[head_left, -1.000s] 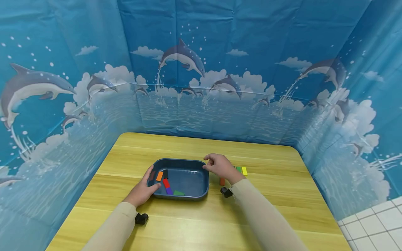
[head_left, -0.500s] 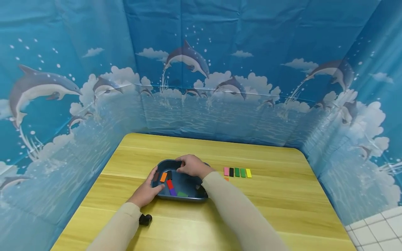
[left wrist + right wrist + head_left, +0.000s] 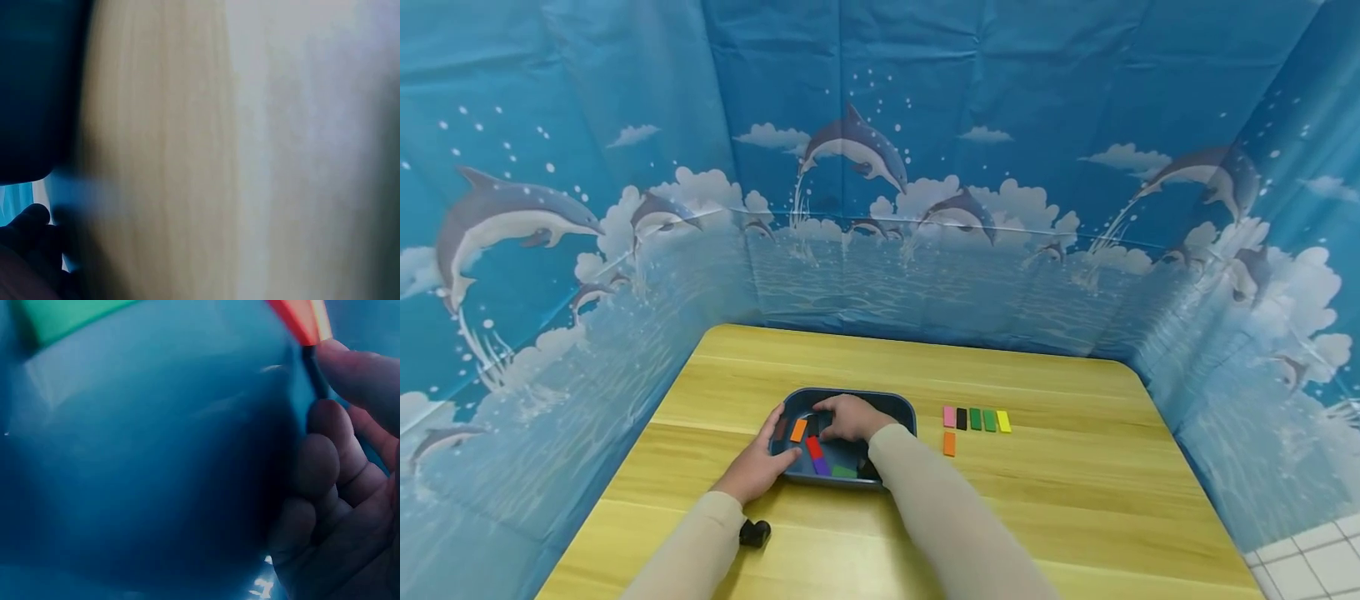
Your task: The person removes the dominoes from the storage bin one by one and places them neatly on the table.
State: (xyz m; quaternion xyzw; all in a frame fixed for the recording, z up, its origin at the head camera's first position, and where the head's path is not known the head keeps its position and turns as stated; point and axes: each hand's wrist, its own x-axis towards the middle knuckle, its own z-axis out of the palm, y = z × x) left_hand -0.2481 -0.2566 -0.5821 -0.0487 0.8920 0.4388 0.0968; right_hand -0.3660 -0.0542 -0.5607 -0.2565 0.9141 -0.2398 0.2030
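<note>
A dark blue tray stands on the table, seen in the head view. My left hand grips its left end, with the thumb over the near rim and the fingers along the outer side. Inside the tray, my right hand pinches a small black block between thumb and index finger, the other fingers curled in. Close by lie an orange block, a dark brown one, a red block touching a purple block, and a green block. The right forearm hides part of the tray.
Right of the tray, pink, black, two green and yellow blocks stand in a row on the wooden table. An orange block lies below the pink one. A dolphin-print curtain surrounds the table.
My right hand has moved left from beyond the tray's right rim and down into it, to the black block. The row of blocks on the right is uncovered. The left hand stays on the tray.
</note>
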